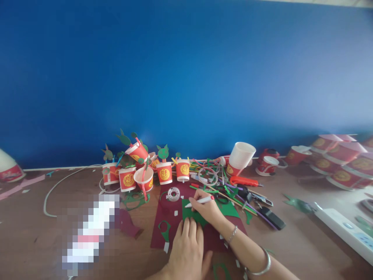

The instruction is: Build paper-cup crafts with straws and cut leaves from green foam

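Observation:
My right hand [206,208] grips a white marker [201,200] with a red end, its tip at the left part of a green paper sheet [186,213]. Flat over the sheet's near edge lies my left hand [188,247], fingers stretched forward. Beneath the green paper is a dark red sheet [159,239]. On it, left of my hands, are a roll of clear tape [173,194] and a green paper scrap [164,229] with a round hole cut out. My left palm and the wrist hide part of both sheets.
Red-and-white paper cups [164,173] with green cut-outs stand along the blue wall [186,77]. Behind my right hand lie an orange utility knife [244,181], many coloured sticks and a black key fob [271,217]. A stack of cups [241,157] leans there. A power strip [344,229] lies right.

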